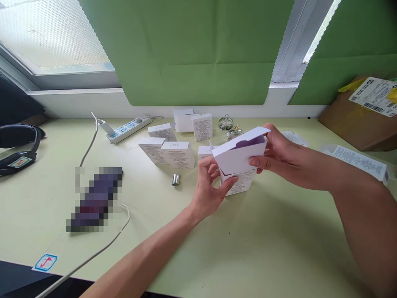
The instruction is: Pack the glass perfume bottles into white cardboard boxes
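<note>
Above the pale green table [254, 248] I hold a small white carton [238, 155] with a purple inside, its top flap up. My right hand [276, 155] grips the carton's right side with closed fingers. Under the carton's lower left edge my left hand [209, 188] curls, thumb and fingers touching it. A second white printed box [240, 182] sits just beneath the held carton. A small silver cap [175, 179] lies on the table to the left of my left hand.
Several white boxes [178, 154] stand behind the hands, with two glass bottles [226, 123] near the wall. A power strip [128, 129] and white cable [89, 145] lie at left. A cardboard parcel [359, 120] and a leaflet [356, 159] sit at right.
</note>
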{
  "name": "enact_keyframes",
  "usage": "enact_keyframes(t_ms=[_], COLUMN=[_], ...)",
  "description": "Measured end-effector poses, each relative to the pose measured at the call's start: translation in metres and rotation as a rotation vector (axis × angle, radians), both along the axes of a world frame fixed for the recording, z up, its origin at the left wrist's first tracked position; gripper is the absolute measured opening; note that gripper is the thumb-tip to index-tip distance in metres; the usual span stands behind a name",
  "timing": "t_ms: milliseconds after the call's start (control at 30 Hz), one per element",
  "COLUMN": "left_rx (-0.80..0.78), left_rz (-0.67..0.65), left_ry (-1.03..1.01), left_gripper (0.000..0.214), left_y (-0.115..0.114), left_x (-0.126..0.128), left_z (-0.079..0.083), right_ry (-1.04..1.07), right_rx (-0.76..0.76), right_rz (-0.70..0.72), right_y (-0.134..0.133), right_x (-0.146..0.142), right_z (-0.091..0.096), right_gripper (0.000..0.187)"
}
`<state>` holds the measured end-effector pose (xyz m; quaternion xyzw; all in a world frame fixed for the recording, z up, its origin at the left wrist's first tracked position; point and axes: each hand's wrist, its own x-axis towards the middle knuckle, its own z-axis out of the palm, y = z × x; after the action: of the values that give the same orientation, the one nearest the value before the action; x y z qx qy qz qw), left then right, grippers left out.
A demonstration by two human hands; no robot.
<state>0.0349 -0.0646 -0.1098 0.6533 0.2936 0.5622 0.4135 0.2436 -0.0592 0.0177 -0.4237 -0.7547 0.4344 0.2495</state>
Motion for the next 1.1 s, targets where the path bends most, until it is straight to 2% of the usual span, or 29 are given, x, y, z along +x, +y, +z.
enact_keyframes(t_ms=[333, 500, 633, 767, 900, 1100], left_rx=[-0.025, -0.03, -0.062, -0.105, -0.109, -0.114], left_rz=[0.008, -0.019, -0.043, -0.063, -0.049, -0.032], left_ry=[-0.027, 0.005, 0.018, 0.0, -0.009, 0.017], left_gripper=[0.048, 0.049, 0.04, 0.03, 0.029, 0.029], left_y=[-0.001, -0.001, -0.001, -0.001, -0.001, -0.002], left_x=[0.001, -0.001, -0.004, -0.006, -0.006, -0.006], left_z=[0.004, 0.004, 0.005, 0.005, 0.002, 0.002], right_ry=[-0.016, -0.025, -0.102, -0.226, -0.289, -0.277], right_rx=[0.041, 0.012, 0.003, 0.075, 0.117, 0.1], right_rz=[-0.031, -0.011, -0.014, -0.087, -0.099, -0.114], right_y=[0.005, 0.002, -0.004, -0.002, 0.001, -0.002], right_x=[0.001, -0.002, -0.005, -0.003, 0.0, -0.001], right_z=[-0.008, 0.002, 0.011, 0.004, -0.004, 0.003], right_gripper=[0.035, 0.038, 0.036, 0.035, 0.037, 0.033])
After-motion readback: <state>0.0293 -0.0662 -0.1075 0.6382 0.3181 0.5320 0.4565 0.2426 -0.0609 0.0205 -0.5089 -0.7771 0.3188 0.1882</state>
